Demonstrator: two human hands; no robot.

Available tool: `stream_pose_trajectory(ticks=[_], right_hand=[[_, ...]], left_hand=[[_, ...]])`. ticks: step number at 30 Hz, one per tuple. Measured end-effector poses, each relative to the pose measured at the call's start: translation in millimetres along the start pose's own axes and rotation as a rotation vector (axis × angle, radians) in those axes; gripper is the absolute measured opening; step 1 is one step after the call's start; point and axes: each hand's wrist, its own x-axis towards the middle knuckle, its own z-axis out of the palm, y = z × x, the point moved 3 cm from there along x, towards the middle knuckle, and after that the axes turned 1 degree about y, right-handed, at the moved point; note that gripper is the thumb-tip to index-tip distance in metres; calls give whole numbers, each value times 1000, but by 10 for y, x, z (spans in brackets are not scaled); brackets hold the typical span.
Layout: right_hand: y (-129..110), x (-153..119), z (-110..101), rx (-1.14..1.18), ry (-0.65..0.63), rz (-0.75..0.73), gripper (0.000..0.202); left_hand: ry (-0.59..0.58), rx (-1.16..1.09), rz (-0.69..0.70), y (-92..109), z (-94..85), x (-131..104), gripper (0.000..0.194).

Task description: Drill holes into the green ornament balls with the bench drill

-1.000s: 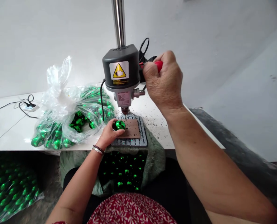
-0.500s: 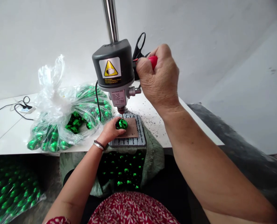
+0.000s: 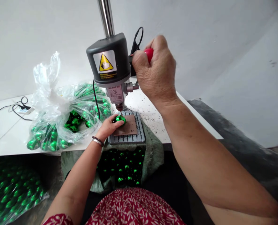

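At the front edge of the white table (image 3: 9,137), a small grey bench drill (image 3: 108,61) stands on its ribbed grey metal base (image 3: 140,132), with a shiny steel column (image 3: 105,15) rising behind the motor housing. On that base lies a flat brown board (image 3: 129,126), and on the board's left end sits a glossy green round ball (image 3: 120,119), directly under the drill's chuck (image 3: 118,106). The left hand (image 3: 109,126) curls around the ball from the left, its fingers pinching it against the board; the bit's tip seems to meet the ball's top, though I cannot tell whether it touches. The right hand (image 3: 156,72) is raised beside the drill's right flank, its fingers wrapped tightly around the red knob (image 3: 149,53) of the feed lever.

To the left of the drill, a crumpled clear plastic bag (image 3: 59,115) full of similar green balls lies near the table's front edge. Farther left, a white power strip (image 3: 25,109) with a black cable rests on the tabletop. Dark specks (image 3: 150,117) are scattered on the table to the right of the base. Below the front edge, a grey-green cloth sack (image 3: 156,156) hangs open in the person's lap, holding more green balls, and another clear bag of balls (image 3: 9,193) lies low at the left.
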Motion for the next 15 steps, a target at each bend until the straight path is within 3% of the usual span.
stream_pose_trajectory(ticks=[5, 15], right_hand=[[-2, -2, 8, 2, -8, -4, 22], [-14, -5, 1, -16, -25, -1, 21]], left_hand=[[-37, -81, -64, 32, -19, 53, 62], [-13, -28, 1, 38, 55, 20, 66]])
